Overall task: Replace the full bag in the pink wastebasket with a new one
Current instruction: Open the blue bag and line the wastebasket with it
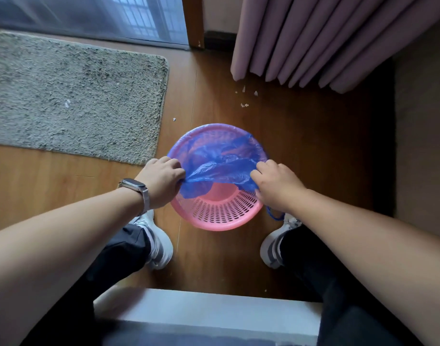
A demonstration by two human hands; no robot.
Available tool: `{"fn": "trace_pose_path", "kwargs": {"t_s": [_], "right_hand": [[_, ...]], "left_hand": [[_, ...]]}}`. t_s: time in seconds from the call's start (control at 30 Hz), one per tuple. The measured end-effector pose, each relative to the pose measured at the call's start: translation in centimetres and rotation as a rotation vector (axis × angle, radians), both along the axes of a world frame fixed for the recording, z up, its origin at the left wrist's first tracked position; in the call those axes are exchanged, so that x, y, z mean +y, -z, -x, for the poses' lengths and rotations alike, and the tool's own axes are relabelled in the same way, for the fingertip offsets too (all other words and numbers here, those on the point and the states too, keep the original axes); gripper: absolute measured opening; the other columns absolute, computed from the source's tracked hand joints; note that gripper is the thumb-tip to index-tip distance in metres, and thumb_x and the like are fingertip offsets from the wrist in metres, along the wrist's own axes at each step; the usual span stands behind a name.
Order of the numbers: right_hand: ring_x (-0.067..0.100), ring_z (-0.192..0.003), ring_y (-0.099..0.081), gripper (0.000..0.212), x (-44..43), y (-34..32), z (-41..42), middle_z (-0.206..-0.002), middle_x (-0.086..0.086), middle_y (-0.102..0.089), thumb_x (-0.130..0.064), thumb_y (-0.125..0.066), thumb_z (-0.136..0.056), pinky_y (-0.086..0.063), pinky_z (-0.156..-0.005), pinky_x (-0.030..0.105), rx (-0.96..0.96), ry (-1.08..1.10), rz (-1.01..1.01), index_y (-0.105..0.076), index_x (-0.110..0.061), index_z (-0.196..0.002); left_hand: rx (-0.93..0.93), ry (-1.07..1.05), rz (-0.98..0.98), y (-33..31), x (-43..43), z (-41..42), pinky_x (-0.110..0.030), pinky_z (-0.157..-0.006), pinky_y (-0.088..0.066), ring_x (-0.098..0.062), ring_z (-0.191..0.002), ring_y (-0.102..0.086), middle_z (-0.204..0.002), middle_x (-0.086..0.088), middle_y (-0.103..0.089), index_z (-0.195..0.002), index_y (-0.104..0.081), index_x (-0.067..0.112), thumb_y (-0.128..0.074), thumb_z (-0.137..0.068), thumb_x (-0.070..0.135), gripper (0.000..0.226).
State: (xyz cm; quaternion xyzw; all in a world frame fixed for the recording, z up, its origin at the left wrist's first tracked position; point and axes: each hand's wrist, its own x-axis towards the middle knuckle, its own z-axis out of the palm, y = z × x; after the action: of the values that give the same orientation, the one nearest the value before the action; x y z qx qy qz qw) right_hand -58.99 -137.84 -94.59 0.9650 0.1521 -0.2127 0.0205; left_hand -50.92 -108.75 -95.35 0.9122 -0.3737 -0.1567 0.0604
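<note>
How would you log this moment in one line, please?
step: fitting blue bag | left hand: grips its edge | right hand: grips its edge | pink wastebasket: far rim covered, near rim bare

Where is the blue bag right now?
Head view, centre: the blue bag lies across the pink wastebasket, over its far rim, its near edge gripped by the left hand and right hand.

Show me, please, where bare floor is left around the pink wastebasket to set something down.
Wooden floor is bare right of the wastebasket, toward the curtain, and left, between rug and left shoe. Crowded: the rim, where left hand and right hand grip the blue bag.
</note>
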Motion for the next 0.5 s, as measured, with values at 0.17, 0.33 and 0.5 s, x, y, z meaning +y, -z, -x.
{"fn": "trace_pose_path", "kwargs": {"t_s": [0.17, 0.33, 0.5], "right_hand": [[0.027, -0.089, -0.058, 0.012, 0.0, -2.6, 1.5, -0.096, 0.003, -0.062, -0.031, -0.055, -0.084, -0.036, -0.068, 0.033, 0.075, 0.019, -0.072, -0.056, -0.02, -0.087], [0.026, -0.08, -0.058, 0.017, 0.7, -3.7, 4.0, -0.089, 0.0, -0.064, -0.035, -0.056, -0.081, -0.035, -0.061, 0.03, 0.235, 0.135, -0.2, -0.046, -0.024, -0.076], [0.023, -0.088, -0.057, 0.017, 1.1, -1.9, 5.1, -0.094, 0.0, -0.057, -0.035, -0.055, -0.083, -0.038, -0.064, 0.03, 0.267, 0.072, -0.225, -0.041, -0.027, -0.078]], "left_hand": [[0.105, 0.007, 0.084, -2.0, 1.1, 2.0, -0.034, -0.064, -0.043, -0.029, -0.07, -0.064, -0.075, -0.001, -0.064, -0.073, -0.066, 0.021, -0.048, -0.079, 0.03, 0.021], [0.191, 0.16, -0.17, -2.5, 1.9, 4.0, -0.034, -0.079, -0.04, -0.021, -0.097, -0.062, -0.1, 0.004, -0.062, -0.101, -0.06, 0.025, -0.051, -0.084, 0.045, 0.028], [0.105, 0.247, -0.426, -1.0, 1.9, 5.5, -0.035, -0.084, -0.041, -0.021, -0.108, -0.05, -0.117, 0.001, -0.048, -0.121, -0.045, 0.024, -0.064, -0.076, 0.057, 0.059]]}}
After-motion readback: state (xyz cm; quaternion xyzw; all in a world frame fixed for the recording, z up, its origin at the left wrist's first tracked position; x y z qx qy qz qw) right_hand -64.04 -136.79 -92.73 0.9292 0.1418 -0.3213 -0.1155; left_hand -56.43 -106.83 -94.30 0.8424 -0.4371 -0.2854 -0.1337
